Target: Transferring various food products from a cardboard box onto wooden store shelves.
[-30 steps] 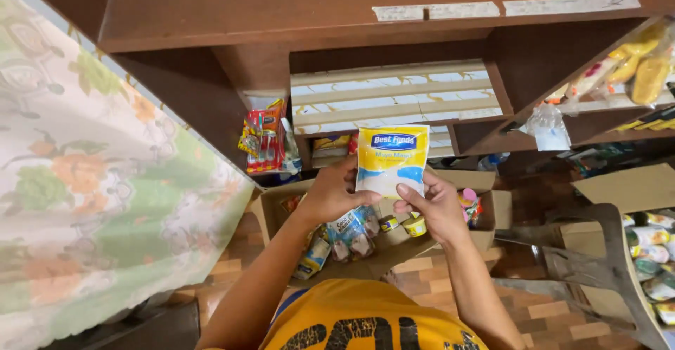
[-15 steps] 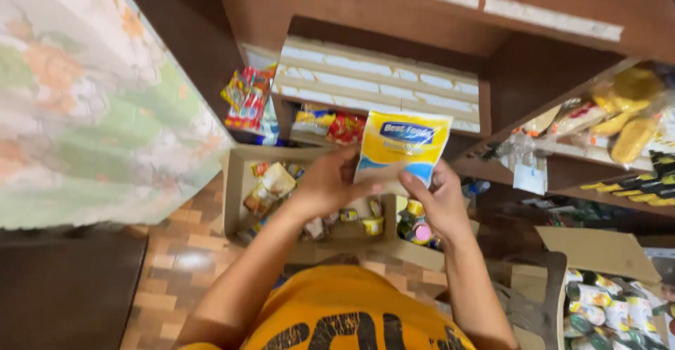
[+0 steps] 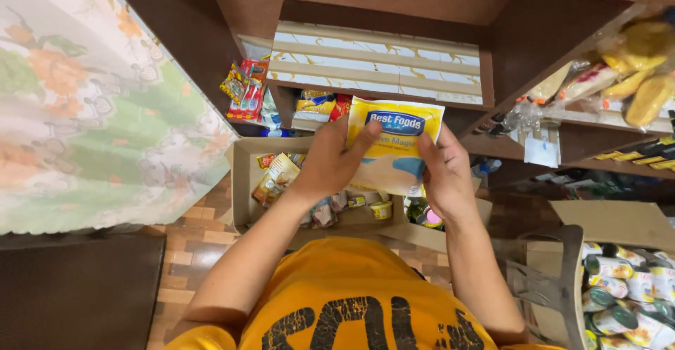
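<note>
In front of the dark wooden shelf unit (image 3: pixel 534 48), at chest height, I hold a flat yellow plastic pouch with a blue oval label (image 3: pixel 394 150) upright between both hands. My left hand (image 3: pixel 330 164) wraps its left edge, fingers curled tight across the front and thumb behind; my right hand (image 3: pixel 443 174) clamps the right edge, fingers pressed against the lower part of the pouch. Directly beneath the pouch sits an open brown cardboard box (image 3: pixel 242 174) on the tiled floor, filled with small sachets and little round jars (image 3: pixel 380 209), partly hidden by my hands and forearms. Behind the pouch, the shelf's lower compartment holds a bundle of red and yellow snack packets (image 3: pixel 246 90) to the left and more small packets just behind the pouch's top edge. To my left hangs a floral patterned cloth (image 3: pixel 91 104). On the right, yellowish bagged goods (image 3: pixel 633 69) lie on a slanted shelf, and a second cardboard box with round tins (image 3: pixel 626 287) stands near my right elbow, with a grey metal part in front of it.
</note>
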